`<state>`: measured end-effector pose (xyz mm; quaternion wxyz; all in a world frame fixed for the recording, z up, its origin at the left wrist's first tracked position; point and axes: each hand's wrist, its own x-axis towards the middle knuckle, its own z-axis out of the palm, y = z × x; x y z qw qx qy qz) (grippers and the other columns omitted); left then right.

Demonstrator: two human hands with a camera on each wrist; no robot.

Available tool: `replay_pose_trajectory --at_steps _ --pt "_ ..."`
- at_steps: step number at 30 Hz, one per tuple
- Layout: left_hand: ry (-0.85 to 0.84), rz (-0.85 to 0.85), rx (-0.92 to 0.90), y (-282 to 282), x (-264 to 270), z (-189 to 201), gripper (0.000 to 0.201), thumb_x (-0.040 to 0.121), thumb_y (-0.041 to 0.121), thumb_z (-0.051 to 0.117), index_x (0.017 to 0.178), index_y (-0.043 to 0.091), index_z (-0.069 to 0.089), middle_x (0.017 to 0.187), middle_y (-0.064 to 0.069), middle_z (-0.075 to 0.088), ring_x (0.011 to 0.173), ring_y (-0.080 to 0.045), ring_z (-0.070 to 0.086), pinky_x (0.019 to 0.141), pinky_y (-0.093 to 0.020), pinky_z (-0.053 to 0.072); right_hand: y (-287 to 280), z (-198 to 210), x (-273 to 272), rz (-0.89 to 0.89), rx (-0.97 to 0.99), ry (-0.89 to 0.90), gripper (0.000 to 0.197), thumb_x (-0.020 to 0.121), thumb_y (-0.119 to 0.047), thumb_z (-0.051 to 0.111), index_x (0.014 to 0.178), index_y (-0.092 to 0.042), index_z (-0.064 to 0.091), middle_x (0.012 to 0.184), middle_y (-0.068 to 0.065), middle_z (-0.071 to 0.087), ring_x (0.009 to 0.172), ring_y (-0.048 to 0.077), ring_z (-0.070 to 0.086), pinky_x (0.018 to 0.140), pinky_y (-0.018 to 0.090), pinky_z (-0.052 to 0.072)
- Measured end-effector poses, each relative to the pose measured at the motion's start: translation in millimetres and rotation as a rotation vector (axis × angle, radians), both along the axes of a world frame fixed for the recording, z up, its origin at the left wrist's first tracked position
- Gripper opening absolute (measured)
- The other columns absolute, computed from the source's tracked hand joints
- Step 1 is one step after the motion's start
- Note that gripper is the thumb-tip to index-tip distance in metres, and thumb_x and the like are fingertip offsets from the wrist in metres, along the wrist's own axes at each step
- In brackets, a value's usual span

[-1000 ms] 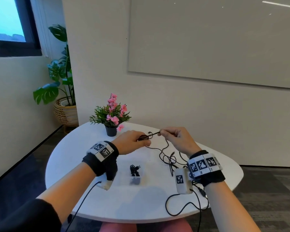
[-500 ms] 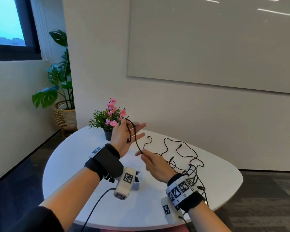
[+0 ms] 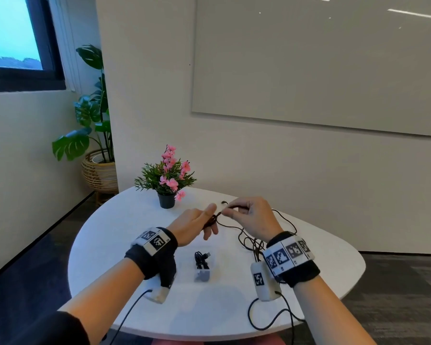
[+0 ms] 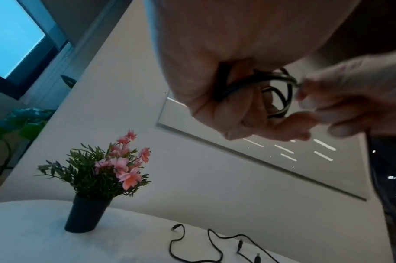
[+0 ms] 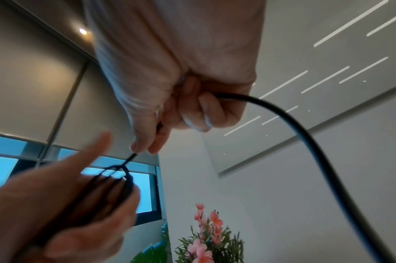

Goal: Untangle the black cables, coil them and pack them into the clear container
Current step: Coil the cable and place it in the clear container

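Black cable spans the two hands above the tabletop. The left hand grips several thin loops, index finger extended; the right hand pinches the strand just beside them — its slack trails to a loose tangle near the right wrist. Clear container, between and nearer than both hands, holds one coiled black cable.

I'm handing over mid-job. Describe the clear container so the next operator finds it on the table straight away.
Start at the white round table and look at its near middle, between the two forearms. The clear container stands there, a small see-through box, nearly invisible against the tabletop. Unlike the loose tangle to its right, it holds one neat coiled black cable.
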<state>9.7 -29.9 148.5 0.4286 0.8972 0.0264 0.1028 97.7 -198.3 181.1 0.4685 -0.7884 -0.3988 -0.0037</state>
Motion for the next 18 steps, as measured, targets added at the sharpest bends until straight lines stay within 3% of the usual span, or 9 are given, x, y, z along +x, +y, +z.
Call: replay_pose_trajectory --at_steps 1,3,6,8,10,12,14,16,18 --pt "-0.005 -0.032 -0.037 -1 0 0 0.064 0.085 0.070 0.031 0.072 0.019 0.068 0.059 0.006 0.059 0.056 -0.006 0.049 0.063 -0.024 0.039 0 -1 2 -0.021 0.050 0.031 0.015 0.071 -0.038 0.077 0.075 -0.024 0.073 0.065 -0.008 0.067 0.053 0.003 0.055 0.062 0.023 0.048" --pt "-0.012 -0.059 -0.105 -2 -2 4 0.041 0.087 0.055 0.051 0.073 0.018 0.062 0.062 0.006 0.054 0.055 -0.004 0.047 0.060 -0.021 0.039 -3 -4 6 -0.052 0.150 0.102 0.016 0.074 -0.032 0.077 0.076 -0.017 0.073 0.059 -0.011 0.060 0.048 -0.001 0.047 0.057 0.015 0.040" --pt "-0.120 -0.066 -0.438 -2 -4 12 0.030 0.097 0.032 0.043 0.073 0.014 0.048 0.062 0.003 0.047 0.056 -0.006 0.050 0.068 -0.024 0.042 -6 -14 11 -0.111 0.218 0.161 0.024 0.085 -0.034 0.066 0.080 -0.011 0.070 0.062 -0.008 0.057 0.057 0.001 0.049 0.062 0.017 0.041" --pt "-0.217 -0.029 -0.689 -1 -3 17 0.032 0.101 0.028 0.033 0.075 0.014 0.045 0.080 -0.003 0.063 0.083 -0.011 0.065 0.087 -0.030 0.047 -4 -24 10 -0.126 0.231 0.200 0.021 0.091 -0.029 0.058 0.084 -0.011 0.066 0.069 -0.005 0.057 0.065 0.006 0.051 0.064 0.018 0.042" --pt "-0.267 0.000 -0.964 -1 0 20 0.037 0.103 0.030 0.025 0.079 0.014 0.047 0.112 -0.009 0.067 0.111 -0.019 0.062 0.099 -0.037 0.043 -1 -33 3 -0.098 0.220 0.223 0.014 0.095 -0.023 0.051 0.087 -0.015 0.060 0.072 -0.005 0.053 0.063 0.008 0.046 0.058 0.019 0.038" --pt "-0.303 0.050 -1.116 -4 5 22 0.041 0.103 0.035 0.019 0.092 0.009 0.049 0.124 -0.011 0.062 0.120 -0.024 0.057 0.101 -0.041 0.041 2 -42 -8 -0.013 0.113 0.218 0.014 0.097 -0.021 0.045 0.093 -0.018 0.058 0.072 -0.005 0.051 0.059 0.007 0.043 0.055 0.018 0.035" --pt "-0.347 0.087 -1.205 -7 6 27 0.042 0.103 0.037 0.018 0.091 0.009 0.048 0.113 -0.012 0.066 0.110 -0.027 0.062 0.093 -0.045 0.048 6 -51 -19 0.080 -0.088 0.172 0.018 0.099 -0.026 0.041 0.101 -0.022 0.058 0.070 -0.007 0.052 0.058 0.005 0.045 0.056 0.017 0.037" --pt "-0.360 0.187 -1.225 -8 6 32 0.039 0.102 0.038 0.023 0.082 0.014 0.046 0.083 -0.006 0.065 0.079 -0.021 0.069 0.067 -0.039 0.057 6 -57 -31 0.181 -0.280 0.123 0.023 0.099 -0.033 0.040 0.105 -0.026 0.061 0.064 -0.012 0.051 0.058 0.005 0.046 0.060 0.020 0.039" --pt "-0.337 0.318 -1.071 -4 7 33 0.036 0.101 0.041 0.027 0.080 0.017 0.044 0.071 -0.001 0.054 0.050 -0.011 0.051 0.041 -0.022 0.042 4 -55 -38 0.229 -0.450 0.026 0.029 0.097 -0.040 0.041 0.110 -0.028 0.064 0.060 -0.017 0.047 0.056 0.001 0.043 0.059 0.024 0.038"
